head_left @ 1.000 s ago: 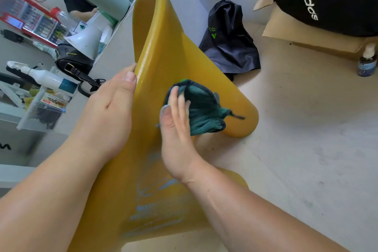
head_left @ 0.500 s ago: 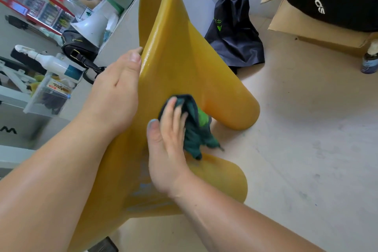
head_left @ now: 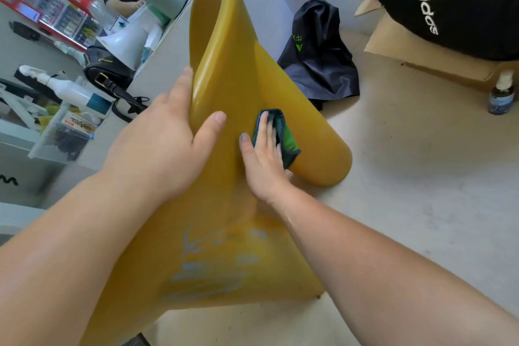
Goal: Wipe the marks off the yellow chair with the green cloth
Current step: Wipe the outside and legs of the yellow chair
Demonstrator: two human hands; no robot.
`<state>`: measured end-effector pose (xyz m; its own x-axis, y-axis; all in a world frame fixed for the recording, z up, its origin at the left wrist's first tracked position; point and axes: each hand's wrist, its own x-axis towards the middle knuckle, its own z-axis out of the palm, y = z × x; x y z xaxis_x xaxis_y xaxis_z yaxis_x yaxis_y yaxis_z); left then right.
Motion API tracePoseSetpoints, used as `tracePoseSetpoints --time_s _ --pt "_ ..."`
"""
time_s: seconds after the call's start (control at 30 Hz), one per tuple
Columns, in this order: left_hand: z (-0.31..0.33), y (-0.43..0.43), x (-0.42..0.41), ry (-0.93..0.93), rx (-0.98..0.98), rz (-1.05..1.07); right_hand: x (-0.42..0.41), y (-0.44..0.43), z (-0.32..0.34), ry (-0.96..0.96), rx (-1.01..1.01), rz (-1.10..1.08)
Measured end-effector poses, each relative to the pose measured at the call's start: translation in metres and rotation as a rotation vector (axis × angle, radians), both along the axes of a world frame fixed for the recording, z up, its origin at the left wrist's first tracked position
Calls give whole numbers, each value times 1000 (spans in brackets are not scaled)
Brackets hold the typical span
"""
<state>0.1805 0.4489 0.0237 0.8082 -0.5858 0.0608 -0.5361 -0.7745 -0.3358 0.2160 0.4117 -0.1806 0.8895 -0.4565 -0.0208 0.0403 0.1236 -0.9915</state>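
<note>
Yellow chair [head_left: 241,87] tipped on the floor [head_left: 421,177], held by one hand and wiped by the other.

Nearest, pale blue marks [head_left: 207,264] streak the chair's near surface between the two forearms. Beyond them, the left hand [head_left: 160,149] grips the chair's curved left edge, thumb on the outer face and fingers wrapped behind the rim. Just to its right, the right hand [head_left: 266,154] lies flat, fingers extended, pressing the bunched green cloth [head_left: 283,135] against the chair. Farther right, a dark bag [head_left: 317,56] lies on the floor. A white spray bottle [head_left: 67,88] lies on the left shelf.
</note>
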Motion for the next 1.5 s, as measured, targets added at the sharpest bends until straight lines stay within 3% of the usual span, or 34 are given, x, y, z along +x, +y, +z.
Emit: tracePoseSetpoints --time_s 0.17,0.33,0.43,0.57,0.77,0.97,1.27,1.4,1.5 --pt "-24 -35 -10 -283 227 29 35 -42 -28 66 -128 -43" --pt "-32 -46 -7 -328 268 56 64 -74 -87 334 238 -156" --pt "-29 -44 -7 -333 266 70 64 -93 -125 450 589 -149" --pt "-31 -47 -5 -308 249 83 61 -92 -126 487 669 -155" --pt "-27 -48 -8 -260 205 101 55 -59 -64 346 664 -244" --pt "-25 -46 -7 -208 78 45 13 -12 12 25 561 -22" --pt "4 -14 -12 196 -506 29 -63 3 38 -171 352 -144" --pt "4 56 -48 176 -494 -1 -87 20 38 -342 431 -129" --pt "1 104 -60 186 -407 -47 -99 40 33 -360 324 -156"
